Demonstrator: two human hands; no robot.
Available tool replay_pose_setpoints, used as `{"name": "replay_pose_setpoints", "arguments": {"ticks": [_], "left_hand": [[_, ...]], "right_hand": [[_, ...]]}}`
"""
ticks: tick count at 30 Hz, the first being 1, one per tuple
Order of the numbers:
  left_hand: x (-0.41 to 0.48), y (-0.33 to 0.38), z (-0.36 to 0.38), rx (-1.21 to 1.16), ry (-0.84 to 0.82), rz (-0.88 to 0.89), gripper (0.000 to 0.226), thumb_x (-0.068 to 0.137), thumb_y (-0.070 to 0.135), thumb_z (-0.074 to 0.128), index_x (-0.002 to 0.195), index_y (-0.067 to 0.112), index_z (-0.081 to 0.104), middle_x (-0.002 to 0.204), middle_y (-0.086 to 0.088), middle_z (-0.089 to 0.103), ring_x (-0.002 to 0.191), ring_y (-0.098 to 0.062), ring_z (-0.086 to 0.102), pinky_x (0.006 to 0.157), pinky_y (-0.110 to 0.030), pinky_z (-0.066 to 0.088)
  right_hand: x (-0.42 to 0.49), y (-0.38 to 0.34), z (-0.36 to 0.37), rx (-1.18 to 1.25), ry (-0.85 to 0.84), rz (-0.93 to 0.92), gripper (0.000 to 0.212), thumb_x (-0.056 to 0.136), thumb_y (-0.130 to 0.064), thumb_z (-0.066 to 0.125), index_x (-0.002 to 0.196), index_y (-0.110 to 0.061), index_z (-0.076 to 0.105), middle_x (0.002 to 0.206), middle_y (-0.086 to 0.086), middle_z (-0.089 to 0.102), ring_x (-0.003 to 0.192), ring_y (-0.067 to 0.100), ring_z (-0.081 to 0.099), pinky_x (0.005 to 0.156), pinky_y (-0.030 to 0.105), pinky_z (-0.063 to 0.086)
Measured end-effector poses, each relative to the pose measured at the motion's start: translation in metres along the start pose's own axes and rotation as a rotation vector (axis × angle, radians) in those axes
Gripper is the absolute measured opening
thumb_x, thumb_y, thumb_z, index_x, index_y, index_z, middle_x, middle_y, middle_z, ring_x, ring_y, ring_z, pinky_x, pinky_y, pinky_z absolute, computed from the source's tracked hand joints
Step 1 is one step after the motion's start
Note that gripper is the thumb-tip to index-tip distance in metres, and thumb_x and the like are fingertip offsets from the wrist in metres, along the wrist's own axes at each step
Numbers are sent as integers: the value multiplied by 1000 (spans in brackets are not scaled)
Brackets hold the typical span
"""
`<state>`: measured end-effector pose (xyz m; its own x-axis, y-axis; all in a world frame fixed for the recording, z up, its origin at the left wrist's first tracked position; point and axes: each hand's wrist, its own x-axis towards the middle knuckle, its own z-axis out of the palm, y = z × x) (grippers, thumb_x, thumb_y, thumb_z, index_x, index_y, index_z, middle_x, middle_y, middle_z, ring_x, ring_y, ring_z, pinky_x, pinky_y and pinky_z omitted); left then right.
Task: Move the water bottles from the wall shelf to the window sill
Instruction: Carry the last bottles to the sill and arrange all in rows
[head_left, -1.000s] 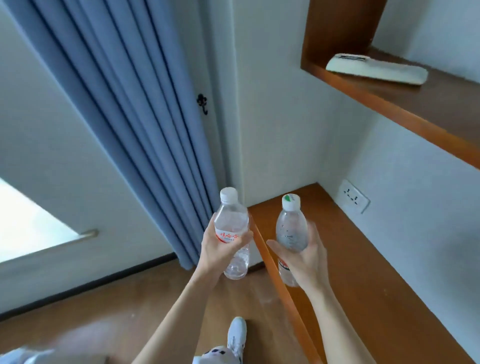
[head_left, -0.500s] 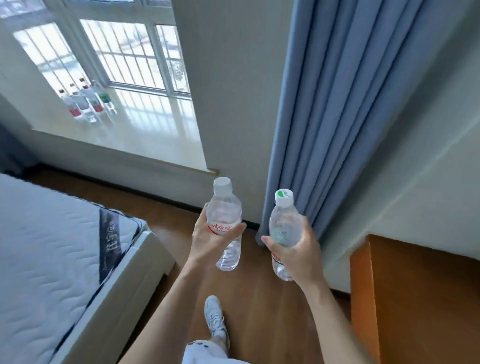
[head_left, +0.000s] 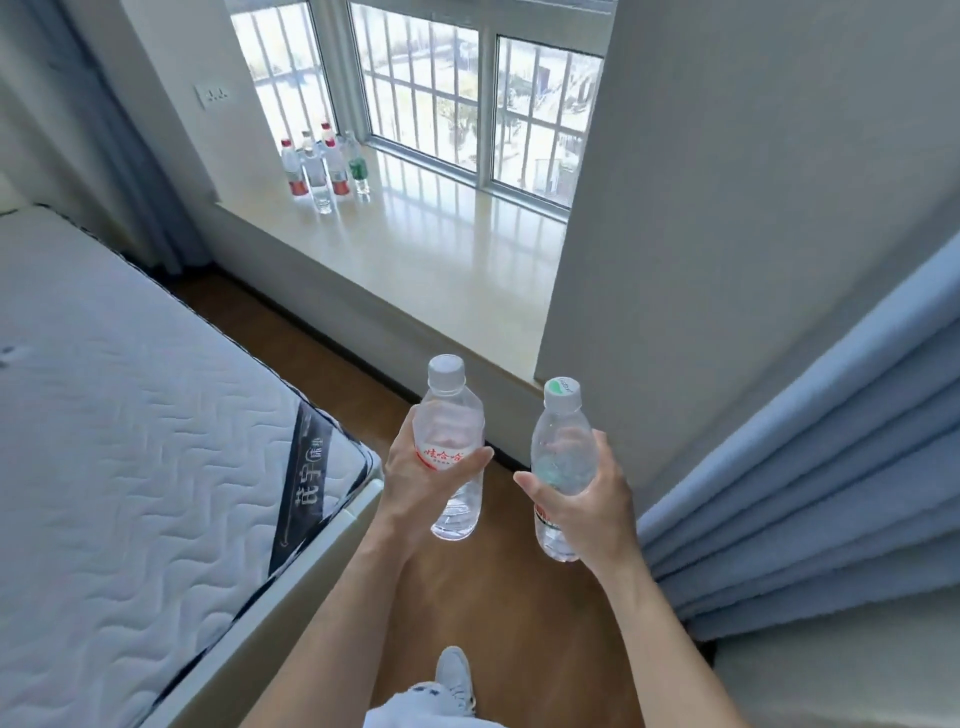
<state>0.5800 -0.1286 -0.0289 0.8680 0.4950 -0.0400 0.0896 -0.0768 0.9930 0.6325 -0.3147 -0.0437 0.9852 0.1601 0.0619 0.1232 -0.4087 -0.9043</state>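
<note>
My left hand (head_left: 421, 480) grips a clear water bottle with a red-lettered white label (head_left: 451, 431) and white cap, held upright over the wooden floor. Beside it my right hand (head_left: 592, 499) holds a second clear bottle with a green-marked cap (head_left: 561, 452), also upright. The cream window sill (head_left: 415, 249) stretches ahead under the barred window. At its far left end stand several water bottles (head_left: 324, 166) in a tight group, some with red labels, one with green. The wall shelf is out of view.
A bed with a quilted white mattress (head_left: 119, 415) fills the left side. Blue curtain folds (head_left: 810, 467) hang at the right beside a grey wall pillar (head_left: 727, 208). A strip of wooden floor (head_left: 498, 597) runs between bed and sill; my shoe shows at the bottom.
The view has swung left from the shelf corner to the window. The sill and its bottles are now nearer and more central. Both hands keep the same grip on their bottles.
</note>
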Motion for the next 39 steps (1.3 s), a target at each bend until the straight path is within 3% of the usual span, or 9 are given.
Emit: {"name": "replay_pose_setpoints", "arguments": {"ticks": [3,6,13,16,19,25,30,33,39], "left_hand": [[47,-1,-16,-3,25,-10,58,51,47,86,102,43,59,94,7,70,92,-19,69,82,-41,59],[90,-3,-33,10,41,5,57,54,45,87,104,43,60,96,4,70,94,-24,68,86,-53,56],[163,-7,-57,49,125,27,58,58,41,89,95,65,51,92,23,66,92,-5,66,78,-28,56],[195,-10,-66,83,154,27,58,56,48,87,100,61,50,95,25,64,93,-2,64,78,-27,56],[229,-14,-74,129,170,39,60,66,32,89,104,52,47,96,28,61,95,3,62,76,-18,51],[326,-14,-87,146,338,-4,63,67,30,89,104,52,42,103,17,57,101,-6,60,84,-28,51],[418,-1,-94,164,430,-44,62,70,27,87,105,50,41,102,22,54,95,2,57,76,-14,45],[466,5,-104,121,512,-56,62,59,43,85,109,43,48,104,16,61,95,7,59,79,-17,49],[523,9,-118,136,572,-79,60,62,35,85,107,44,47,105,17,60,96,13,57,80,-17,47]], "right_hand": [[46,-13,29,1,-5,5,61,62,-44,91,110,-32,57,100,-18,69,92,-3,63,78,23,52],[83,-22,58,9,-14,-4,62,57,-52,88,109,-33,58,99,-18,69,90,0,65,79,25,53],[150,-33,110,-2,-93,-22,59,61,-44,92,107,-35,57,101,-21,66,95,-6,61,77,19,50],[182,-37,132,-19,-135,-30,61,62,-50,90,109,-35,54,103,-19,65,96,1,63,76,22,52],[222,-46,157,4,-184,-28,61,62,-52,89,108,-33,54,101,-16,66,94,2,65,75,25,55],[333,-68,210,7,-296,-111,57,63,-48,90,104,-32,53,98,-17,65,89,0,64,70,20,52],[434,-89,253,-21,-409,-166,58,65,-47,90,104,-30,51,98,-15,62,87,2,62,64,10,42],[485,-101,276,-6,-459,-170,56,64,-41,91,103,-34,52,94,-23,61,85,-6,60,66,15,43],[544,-116,321,6,-559,-173,55,64,-42,90,100,-37,48,93,-24,61,84,-5,60,67,19,45]]}}
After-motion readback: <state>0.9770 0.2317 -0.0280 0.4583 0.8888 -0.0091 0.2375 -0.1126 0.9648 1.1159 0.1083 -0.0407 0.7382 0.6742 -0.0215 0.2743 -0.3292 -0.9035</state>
